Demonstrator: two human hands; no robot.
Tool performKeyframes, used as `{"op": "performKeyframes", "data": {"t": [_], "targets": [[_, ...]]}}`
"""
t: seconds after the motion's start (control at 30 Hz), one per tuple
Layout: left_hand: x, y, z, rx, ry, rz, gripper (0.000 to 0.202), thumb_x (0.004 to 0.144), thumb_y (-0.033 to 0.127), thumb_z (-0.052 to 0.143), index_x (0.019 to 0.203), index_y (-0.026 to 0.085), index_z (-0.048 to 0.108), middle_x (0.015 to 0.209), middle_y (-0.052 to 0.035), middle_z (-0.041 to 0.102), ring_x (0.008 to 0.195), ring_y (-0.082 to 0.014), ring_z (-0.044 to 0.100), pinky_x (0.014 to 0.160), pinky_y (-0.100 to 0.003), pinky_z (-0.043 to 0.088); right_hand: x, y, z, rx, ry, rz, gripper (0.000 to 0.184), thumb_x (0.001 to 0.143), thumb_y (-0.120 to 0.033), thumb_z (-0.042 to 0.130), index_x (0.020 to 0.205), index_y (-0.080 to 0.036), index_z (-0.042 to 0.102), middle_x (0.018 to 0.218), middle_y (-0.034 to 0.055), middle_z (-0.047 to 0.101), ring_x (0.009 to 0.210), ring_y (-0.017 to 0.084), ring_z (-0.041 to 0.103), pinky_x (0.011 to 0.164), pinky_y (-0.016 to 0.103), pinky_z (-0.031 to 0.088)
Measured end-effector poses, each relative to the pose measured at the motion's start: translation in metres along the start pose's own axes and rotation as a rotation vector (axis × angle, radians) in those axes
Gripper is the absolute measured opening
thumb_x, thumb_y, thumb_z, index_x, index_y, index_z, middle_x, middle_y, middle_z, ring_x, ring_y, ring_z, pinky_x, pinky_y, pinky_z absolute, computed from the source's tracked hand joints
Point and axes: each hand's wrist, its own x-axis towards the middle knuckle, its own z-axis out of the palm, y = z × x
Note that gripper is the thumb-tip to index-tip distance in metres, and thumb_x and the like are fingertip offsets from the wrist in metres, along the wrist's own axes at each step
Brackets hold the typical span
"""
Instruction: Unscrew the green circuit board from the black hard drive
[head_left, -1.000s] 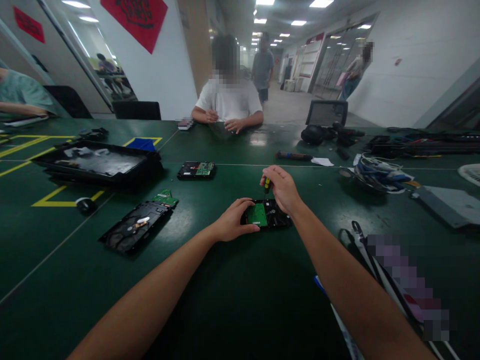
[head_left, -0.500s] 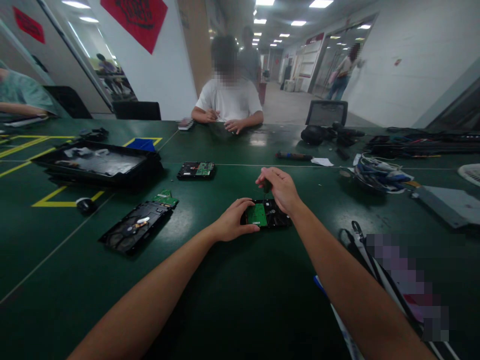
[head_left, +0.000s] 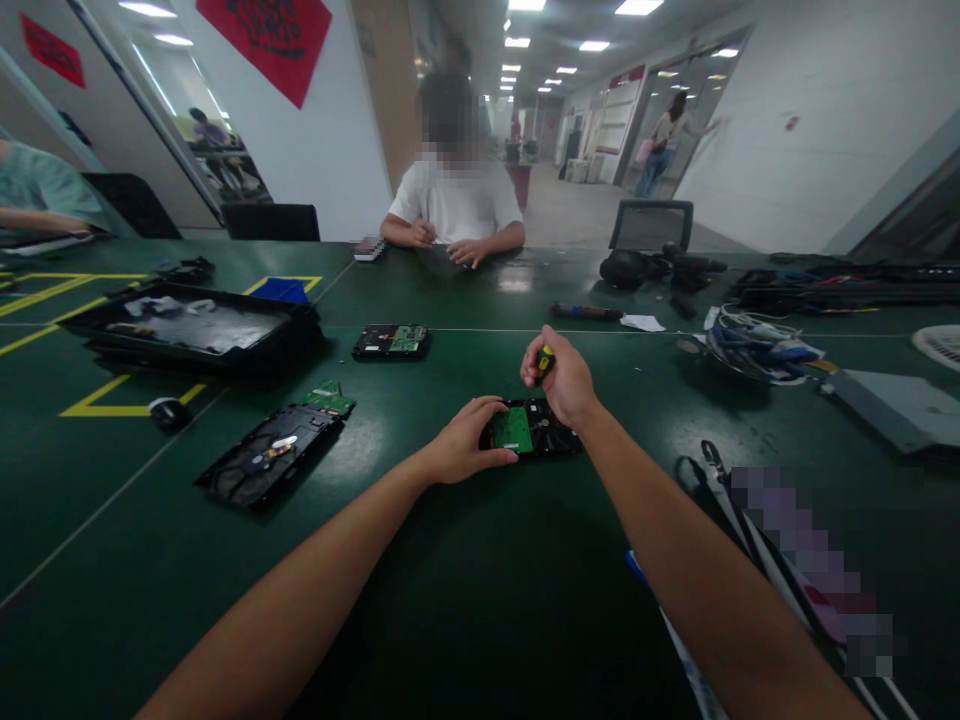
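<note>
Hard drive [head_left: 555, 432], lying flat on the desk [head_left: 450, 600] directly in front of the person, with a green circuit board [head_left: 511, 430] over its left portion and black casing exposed at right. The left hand [head_left: 466, 440] has its grip clamped across the left end, fingers at the far edge and thumb at the near edge. The right hand [head_left: 565, 375] has its grip wrapped around the yellow-and-black handle of a screwdriver [head_left: 545, 360], tilted above the drive near the board's right-hand border. Shaft and tip cannot be made out, so contact with the drive cannot be told.

Good practice, as judged from this arrangement: the screwdriver is best brought square to the casing and its tip fully seated before any twist; steady downward pressure should accompany each short turn, since a slanted tool may skid and score the board. The left grip, set to one side of the tool, should brace the edges against rotation without pressing on the board's face.

Surroundings: a second drive [head_left: 262, 462] rests aslant at left, a green board [head_left: 328, 397] at its far end; a third drive [head_left: 391, 341] lies farther back, apart from both hands.
</note>
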Motion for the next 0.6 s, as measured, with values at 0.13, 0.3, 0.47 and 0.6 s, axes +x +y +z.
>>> {"op": "performKeyframes", "data": {"t": [0.13,0.3,0.47,0.6], "targets": [[0.0003,0.0002,0.0000,-0.003,0.000,0.002,0.077,0.080,0.056,0.075,0.142,0.021,0.048,0.152,-0.0168,0.046,0.142,-0.0348,0.044,0.118,-0.053,0.040,0.0022,0.0025,-0.0027,-0.011,0.039,-0.014,0.042,0.089,-0.061,0.061,0.074,-0.023,0.067,0.068,-0.0003,0.059,0.063,0.014,0.057,0.061,0.029,0.047],[0.0001,-0.0005,0.0000,0.002,0.005,0.001,0.077,0.081,0.056,0.075,0.143,0.020,0.048,0.151,-0.0173,0.045,0.142,-0.0348,0.045,0.119,-0.053,0.039,0.0016,0.0032,-0.0016,-0.013,0.046,-0.023,0.024,0.085,-0.043,0.074,0.075,-0.023,0.063,0.071,-0.0024,0.062,0.067,0.013,0.059,0.067,0.027,0.047],[-0.0001,-0.0004,0.0001,0.014,0.000,0.003,0.077,0.081,0.057,0.075,0.143,0.020,0.048,0.151,-0.0171,0.045,0.142,-0.0341,0.044,0.119,-0.052,0.039,0.0000,0.0026,-0.0007,0.024,-0.053,-0.022,0.026,0.090,-0.042,0.065,0.074,-0.022,0.063,0.069,-0.0011,0.064,0.066,0.014,0.061,0.069,0.030,0.050],[0.0000,0.0004,0.0000,0.020,-0.001,0.007,0.077,0.082,0.057,0.074,0.143,0.019,0.047,0.151,-0.0175,0.046,0.142,-0.0337,0.045,0.119,-0.052,0.039,-0.0007,0.0008,-0.0005,0.018,-0.084,0.000,0.030,0.093,-0.045,0.062,0.074,-0.021,0.065,0.066,-0.0009,0.062,0.063,0.014,0.060,0.066,0.029,0.049]]}}
